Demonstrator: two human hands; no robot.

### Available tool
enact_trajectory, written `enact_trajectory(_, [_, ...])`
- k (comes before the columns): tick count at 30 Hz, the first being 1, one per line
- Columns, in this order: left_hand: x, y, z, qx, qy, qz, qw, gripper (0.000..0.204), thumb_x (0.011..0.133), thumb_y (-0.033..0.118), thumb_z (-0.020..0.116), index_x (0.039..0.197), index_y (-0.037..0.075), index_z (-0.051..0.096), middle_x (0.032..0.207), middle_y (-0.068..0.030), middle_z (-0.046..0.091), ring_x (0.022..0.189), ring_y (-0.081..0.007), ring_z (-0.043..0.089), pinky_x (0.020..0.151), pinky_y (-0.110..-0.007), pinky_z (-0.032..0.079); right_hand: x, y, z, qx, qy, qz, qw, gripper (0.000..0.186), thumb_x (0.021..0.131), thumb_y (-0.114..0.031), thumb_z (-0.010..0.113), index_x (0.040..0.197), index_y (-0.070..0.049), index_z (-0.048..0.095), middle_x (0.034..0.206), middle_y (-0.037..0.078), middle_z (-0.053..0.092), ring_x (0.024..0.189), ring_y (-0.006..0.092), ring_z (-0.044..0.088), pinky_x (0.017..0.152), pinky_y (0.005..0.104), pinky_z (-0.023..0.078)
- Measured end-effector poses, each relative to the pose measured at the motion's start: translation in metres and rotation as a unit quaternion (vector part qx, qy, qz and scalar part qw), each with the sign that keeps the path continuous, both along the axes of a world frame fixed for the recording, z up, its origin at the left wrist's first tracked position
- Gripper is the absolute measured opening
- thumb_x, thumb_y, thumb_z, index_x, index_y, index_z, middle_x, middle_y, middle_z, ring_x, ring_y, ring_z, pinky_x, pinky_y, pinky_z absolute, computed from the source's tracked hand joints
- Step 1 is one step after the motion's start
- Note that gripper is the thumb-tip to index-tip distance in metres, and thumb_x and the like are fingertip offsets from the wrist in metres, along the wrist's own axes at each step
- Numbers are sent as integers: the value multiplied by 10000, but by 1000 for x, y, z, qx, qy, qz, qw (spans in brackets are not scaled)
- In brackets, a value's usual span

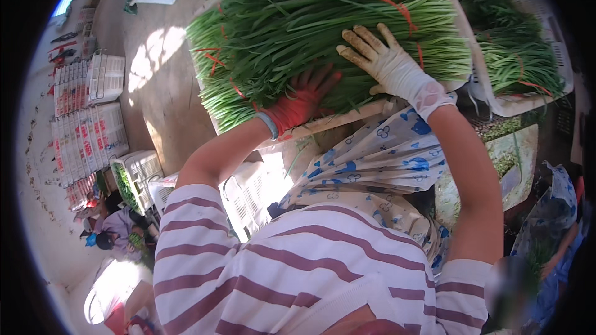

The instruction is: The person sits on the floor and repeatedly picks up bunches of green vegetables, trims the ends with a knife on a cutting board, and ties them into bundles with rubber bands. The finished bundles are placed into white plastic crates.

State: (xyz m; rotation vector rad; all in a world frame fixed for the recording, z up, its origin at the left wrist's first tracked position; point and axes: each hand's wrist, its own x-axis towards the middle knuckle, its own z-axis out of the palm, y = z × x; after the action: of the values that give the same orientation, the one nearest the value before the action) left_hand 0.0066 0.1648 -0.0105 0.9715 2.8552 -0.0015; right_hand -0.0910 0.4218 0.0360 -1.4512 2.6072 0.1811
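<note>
Bundles of long green chives (292, 31), tied with red bands, fill a pale crate (347, 118) in front of me. My left hand (304, 99), in a red glove with a grey cuff, rests among the leaves near the crate's front edge; its fingers are stretched out. Spread flat on the bundles at the right is my right hand (385, 62), in a white glove with brown-stained fingertips. Leaves partly cover the left fingertips. Neither hand is closed round a bundle.
Another crate of tied chives (515, 62) stands at the right. White crates (90, 139) are stacked along the left wall. Below the right crate is a pale board (490, 174) with green scraps. Other people (124, 236) are at the lower left and right edge.
</note>
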Motion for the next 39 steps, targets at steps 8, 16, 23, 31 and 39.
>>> enact_trajectory(8, [-22,9,20,188,-21,-123,974,790,851,261,684,1530,23,356,1573,-218,345,1460,-384,317,1211,-467,236,88,38,52,-302,72,-194,931,899,716,-352,837,1494,-192,416,1507,112,450,1382,326,421,1071,536,372])
enact_trajectory(16, [41,-8,16,111,265,-199,937,587,1029,367,523,1491,16,435,1534,-230,416,1405,-451,387,1156,-576,283,538,242,66,-363,352,-704,499,420,881,-241,692,1267,-80,656,1130,178,698,1052,355,658,908,404,526])
enact_trajectory(23, [78,204,95,211,183,-341,898,509,1023,234,578,1465,11,464,1525,-203,437,1434,-382,382,1169,-535,299,896,99,-150,-360,182,-913,-56,388,951,-175,652,1323,-69,636,1200,123,719,1042,180,691,936,280,503])
enact_trajectory(31, [119,302,96,131,51,-488,861,504,1021,202,576,1474,22,449,1555,-183,404,1459,-362,353,1166,-486,329,961,-95,-362,-83,-136,-987,-11,430,855,-118,645,1276,-201,682,1306,136,651,1092,320,668,885,385,552])
enact_trajectory(39, [134,264,76,62,-34,-416,907,486,996,85,585,1458,-8,467,1558,-195,393,1468,-343,338,1181,-450,317,898,21,-341,-37,-255,-966,14,422,937,-225,553,1353,-183,604,1312,206,621,1119,374,645,968,480,524])
